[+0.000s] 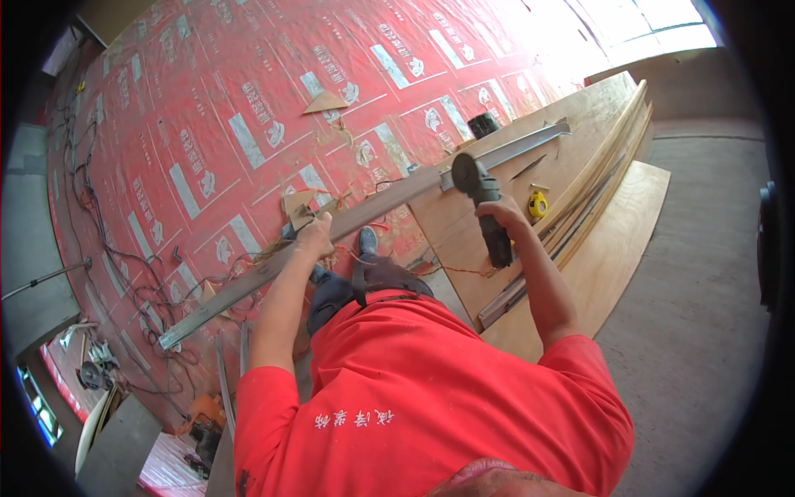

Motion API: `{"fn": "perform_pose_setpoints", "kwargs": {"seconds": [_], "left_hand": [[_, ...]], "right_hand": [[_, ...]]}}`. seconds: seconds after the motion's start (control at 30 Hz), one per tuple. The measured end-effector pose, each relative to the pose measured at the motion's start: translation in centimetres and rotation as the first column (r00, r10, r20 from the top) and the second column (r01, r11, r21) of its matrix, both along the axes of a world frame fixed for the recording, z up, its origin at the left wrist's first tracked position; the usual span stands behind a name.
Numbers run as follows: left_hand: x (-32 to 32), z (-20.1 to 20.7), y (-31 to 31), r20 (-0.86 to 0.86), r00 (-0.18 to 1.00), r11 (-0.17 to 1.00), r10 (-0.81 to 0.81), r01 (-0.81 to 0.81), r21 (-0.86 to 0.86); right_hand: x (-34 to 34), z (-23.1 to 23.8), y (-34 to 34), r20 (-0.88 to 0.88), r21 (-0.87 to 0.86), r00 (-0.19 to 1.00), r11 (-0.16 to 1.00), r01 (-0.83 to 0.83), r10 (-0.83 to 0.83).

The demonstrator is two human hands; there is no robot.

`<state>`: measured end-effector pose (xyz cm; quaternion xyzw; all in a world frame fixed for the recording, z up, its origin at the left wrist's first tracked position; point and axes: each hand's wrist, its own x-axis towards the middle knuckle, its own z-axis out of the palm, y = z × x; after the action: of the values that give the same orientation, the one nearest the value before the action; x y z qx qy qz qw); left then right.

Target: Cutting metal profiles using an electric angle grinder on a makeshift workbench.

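Note:
My right hand (507,214) is wrapped round the body of a dark angle grinder (483,189), its disc end pointing up and away from me. The grinder is held above a plywood sheet (451,228). A long grey metal channel (377,209) runs slantwise across the middle, from the lower left toward the sheet. My left hand (315,238) is closed on the channel's edge; its fingertips are partly hidden. Another metal profile (522,149) lies on the plywood beyond the grinder. A yellow tape measure (538,205) rests on the sheet, right of my right hand.
Long wood strips (613,166) lie along the plywood's right side. A black round object (483,125) stands at its far edge. Printed red film (273,74) covers the floor, with a triangular wood scrap (325,102) on it. Tangled cables (95,203) and an orange tool (207,407) are at left.

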<state>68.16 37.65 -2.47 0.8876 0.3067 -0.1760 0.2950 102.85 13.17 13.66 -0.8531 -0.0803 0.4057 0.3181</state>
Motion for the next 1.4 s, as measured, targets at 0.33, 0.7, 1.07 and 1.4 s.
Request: {"fn": "perform_pose_setpoints", "kwargs": {"seconds": [0.33,0.7,1.07,1.4], "left_hand": [[-20.3,11.4,8.8,0.669,0.487,0.566,0.561,-0.816,0.119],[-43.1,13.2,-15.5,0.514,-0.799,-0.462,0.311,-0.600,-0.653],[-48.7,-3.9,-35.1,0.136,-0.891,-0.558,-0.433,0.146,-0.817],[-50.2,-8.5,-41.2,-0.061,-0.928,-0.617,-0.366,0.291,-0.731]], "right_hand": [[5.4,1.6,3.8,-0.525,0.343,0.851,0.915,0.213,-0.001],[-2.8,2.7,18.2,-0.526,0.455,0.813,0.890,0.020,0.251],[-16.6,5.5,23.9,-0.479,0.544,0.788,0.835,-0.078,0.386],[-25.3,4.6,26.4,-0.500,0.566,0.741,0.817,-0.113,0.449]]}}
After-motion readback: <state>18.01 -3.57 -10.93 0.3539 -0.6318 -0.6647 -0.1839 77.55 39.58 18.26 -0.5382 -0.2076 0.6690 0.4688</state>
